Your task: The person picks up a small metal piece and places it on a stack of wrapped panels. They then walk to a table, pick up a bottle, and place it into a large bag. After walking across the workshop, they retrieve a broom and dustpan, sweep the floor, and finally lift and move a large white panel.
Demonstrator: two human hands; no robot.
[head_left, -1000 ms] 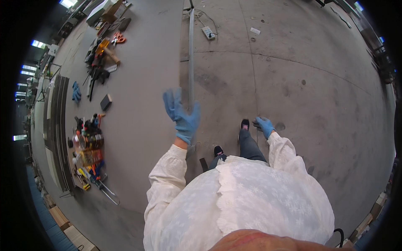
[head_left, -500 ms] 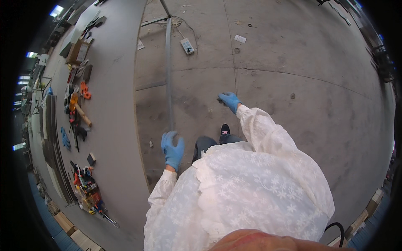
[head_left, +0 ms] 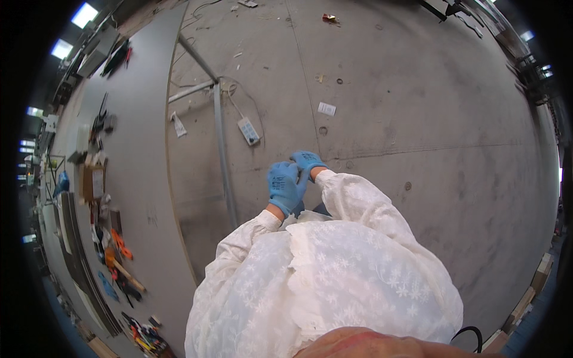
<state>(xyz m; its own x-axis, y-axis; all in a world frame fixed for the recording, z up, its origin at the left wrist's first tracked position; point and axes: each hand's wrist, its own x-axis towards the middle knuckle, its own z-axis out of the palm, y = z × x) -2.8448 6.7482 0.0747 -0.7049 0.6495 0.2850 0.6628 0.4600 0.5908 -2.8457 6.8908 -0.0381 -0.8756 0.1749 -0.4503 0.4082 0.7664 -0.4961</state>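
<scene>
Both my hands wear blue gloves with dark print on the back and meet in front of my body, over the floor. My left hand point(head_left: 283, 186) is open, its thumb apart from its fingers, close against my right hand; whether they touch is hard to tell. My right hand point(head_left: 307, 164) lies just beyond it, fingers curled inward. Its fingertips are out of sight, and I cannot make out anything in it. Nearest to the hands is a grey metal frame bar point(head_left: 222, 149) beside the table. A white power strip point(head_left: 248, 130) with a cord lies on the floor.
To my left runs a long grey table point(head_left: 143, 143). On it are a cardboard box point(head_left: 94, 182), orange-handled tools point(head_left: 121, 243), a blue glove point(head_left: 108, 286) and a pile of hand tools point(head_left: 146, 337). A white label point(head_left: 326, 108) and a crumpled wrapper point(head_left: 330, 18) lie on the floor.
My hands were apart and have come together, the left moving up and right, the right moving down and left. The view has shifted, showing more floor ahead.
</scene>
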